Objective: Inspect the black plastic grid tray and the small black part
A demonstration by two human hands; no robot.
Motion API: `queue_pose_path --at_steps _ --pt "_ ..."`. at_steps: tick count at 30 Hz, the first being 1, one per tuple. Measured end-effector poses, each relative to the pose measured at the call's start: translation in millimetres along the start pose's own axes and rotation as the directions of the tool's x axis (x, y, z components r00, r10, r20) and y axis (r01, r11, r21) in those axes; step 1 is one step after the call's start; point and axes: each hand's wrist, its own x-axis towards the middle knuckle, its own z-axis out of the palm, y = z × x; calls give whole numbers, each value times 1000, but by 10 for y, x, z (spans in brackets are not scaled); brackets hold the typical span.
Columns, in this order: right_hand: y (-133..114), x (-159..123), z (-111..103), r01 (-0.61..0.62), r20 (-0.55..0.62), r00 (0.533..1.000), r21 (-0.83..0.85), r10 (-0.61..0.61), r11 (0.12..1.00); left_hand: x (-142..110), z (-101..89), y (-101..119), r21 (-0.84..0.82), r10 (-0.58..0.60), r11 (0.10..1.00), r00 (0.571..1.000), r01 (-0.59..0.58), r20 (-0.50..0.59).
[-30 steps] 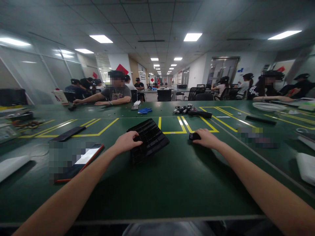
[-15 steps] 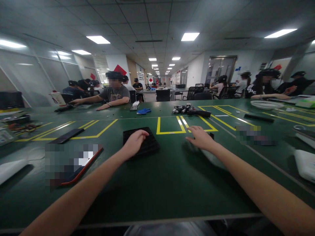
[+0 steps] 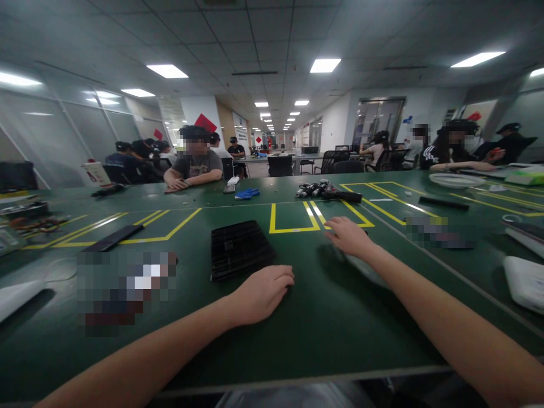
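Observation:
A flat, black, roughly square item with a lined surface (image 3: pixel 240 249) lies on the green table; its exact kind is unclear. Just in front of its right corner is my left hand (image 3: pixel 264 290), palm down, fingers loosely bent and apparently holding nothing. To the right, my right hand (image 3: pixel 349 237) hovers low over the table near the yellow tape, fingers stretched out and holding nothing that I can see. Beneath my right wrist, a pale, see-through object (image 3: pixel 368 269) is mostly hidden and blurred.
Left of the black item lie a dark flat bar (image 3: pixel 114 238) and a blurred-out phone-like object (image 3: pixel 127 294). Blue gloves (image 3: pixel 247 194), bundled cables (image 3: pixel 317 189) and a black rod (image 3: pixel 444 202) lie farther off. A white device (image 3: pixel 525 281) sits at right. Across the table sits a person (image 3: pixel 195 161).
My left hand has left the black item and come down toward me and to the right. My right hand has barely moved. The person opposite has drawn an outstretched arm in.

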Motion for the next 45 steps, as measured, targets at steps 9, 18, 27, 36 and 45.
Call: queue_pose_path --at_steps 9,18,27,36,45 --pt "568 -21 343 -301 163 942 16 294 954 25 -37 230 262 -23 965 998 9 53" --pt "502 16 366 -289 169 946 39 279 957 -12 -34 -205 121 -377 921 925 369 49" --pt "469 19 321 -287 203 941 55 270 956 -55 -517 -862 -843 -849 309 527 440 -37" --pt "612 -33 146 -390 387 873 187 298 902 -369 -525 -1452 -35 -737 673 667 739 -105" --pt "246 -1 211 -240 260 951 276 168 931 -320 -381 -1325 -32 -639 770 769 638 -34"
